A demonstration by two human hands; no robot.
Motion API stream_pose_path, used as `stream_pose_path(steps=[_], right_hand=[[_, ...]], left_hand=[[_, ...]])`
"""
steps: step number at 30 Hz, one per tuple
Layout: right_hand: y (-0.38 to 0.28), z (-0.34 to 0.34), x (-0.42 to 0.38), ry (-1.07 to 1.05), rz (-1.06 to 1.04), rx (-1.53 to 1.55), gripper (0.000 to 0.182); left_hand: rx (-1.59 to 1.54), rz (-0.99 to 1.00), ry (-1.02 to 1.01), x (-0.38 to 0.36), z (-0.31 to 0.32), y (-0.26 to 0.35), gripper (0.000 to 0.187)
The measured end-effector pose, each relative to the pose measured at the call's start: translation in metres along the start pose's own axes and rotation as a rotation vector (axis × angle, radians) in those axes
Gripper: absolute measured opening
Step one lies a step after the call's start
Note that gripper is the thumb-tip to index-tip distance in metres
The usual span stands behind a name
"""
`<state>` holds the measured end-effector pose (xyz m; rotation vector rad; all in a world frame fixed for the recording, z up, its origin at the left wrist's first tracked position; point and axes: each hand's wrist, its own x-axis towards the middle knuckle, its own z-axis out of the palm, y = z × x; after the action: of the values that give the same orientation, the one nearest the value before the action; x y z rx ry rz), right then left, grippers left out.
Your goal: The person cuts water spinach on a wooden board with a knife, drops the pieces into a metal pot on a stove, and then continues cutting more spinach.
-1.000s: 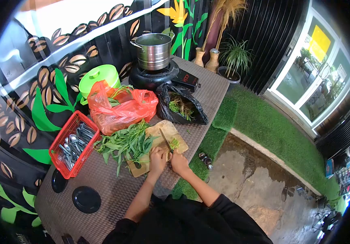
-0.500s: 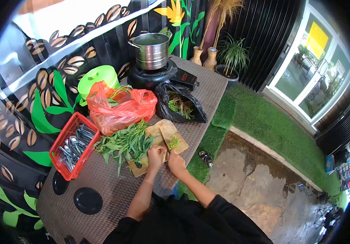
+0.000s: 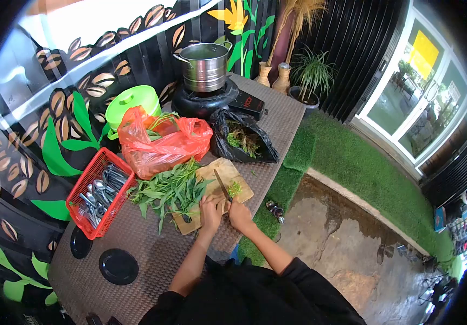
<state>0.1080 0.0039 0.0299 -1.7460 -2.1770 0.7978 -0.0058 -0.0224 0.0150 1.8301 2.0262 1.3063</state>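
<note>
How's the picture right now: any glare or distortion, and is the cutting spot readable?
Head view: fisheye curving with black corners; blown-out white at upper left, above the painted wall; knife and cutting board clear enough to read; small items at far right too smeared to identify.

Stove (image 3: 190,104), pot (image 3: 206,80) and coffee-bean mural (image 3: 58,102) mark a café-like cooking corner.
</note>
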Motion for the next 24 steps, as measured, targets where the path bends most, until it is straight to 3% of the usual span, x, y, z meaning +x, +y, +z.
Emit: stream_pose_path(steps=[5,7,13,16,21,24], right_hand=[[0.004,-0.001,-0.016,0.027,0.021,-0.040,0.036],[0.003,-0.005,-0.016,0.040,0.021,-0.047,0.035],[0.008,-0.025,-0.002,-0.054,-0.018,-0.101,0.035],[0.010,-0.023,-0.004,-0.041,-0.064,-0.111,0.035],[-0.009,-0.003,-0.021,-0.032,0.081,-0.090,0.036],[-0.003,-0.002,0.000,-0.039,0.067,-0.031,0.036]], left_hand=[[-0.033,-0.035,-0.028,0.004,0.003,-0.007,0.010],[-0.297,-0.298,-0.135,0.012,0.002,-0.004,0.010],[-0.214,-0.044,-0.008,0.012,0.005,-0.006,0.007],[-0.227,-0.056,-0.040,0.012,0.006,-0.006,0.006],[-0.148,-0.019,-0.004,0.011,0.008,-0.010,0.007],[-0.165,-0.027,-0.024,0.011,0.009,-0.010,0.008]])
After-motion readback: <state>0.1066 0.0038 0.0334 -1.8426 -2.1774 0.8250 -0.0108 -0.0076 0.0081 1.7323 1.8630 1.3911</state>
